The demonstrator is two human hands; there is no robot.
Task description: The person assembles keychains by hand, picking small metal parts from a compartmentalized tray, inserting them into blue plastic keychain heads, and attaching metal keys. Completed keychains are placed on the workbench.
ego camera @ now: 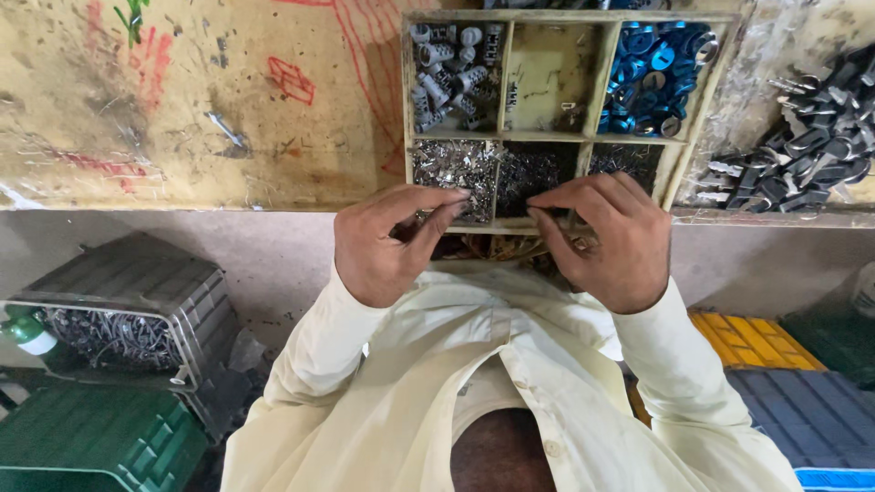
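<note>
The scarred yellow table (182,137) carries everything at reach, and against its near edge sits my wooden sorting tray (588,82), its compartments keeping each kind of part apart so I can pick without hunting: silver cylindrical pieces (451,64) in the far left cell, blue rings (656,64) in the far right, the middle one nearly bare. To the right of the tray a loose heap of dark metal parts (802,146) lies on the table. Down by my left knee a grey crate (128,310) holds more metal bits, a green one (91,437) below it. The near cells hold the finest stuff, tiny silvery scraps (451,169), closest to my fingers. My left hand (387,241) is pinched, thumb to forefinger, over that cell; my right hand (606,237) curls likewise beside it. Whatever either pinch holds is too small to make out
</note>
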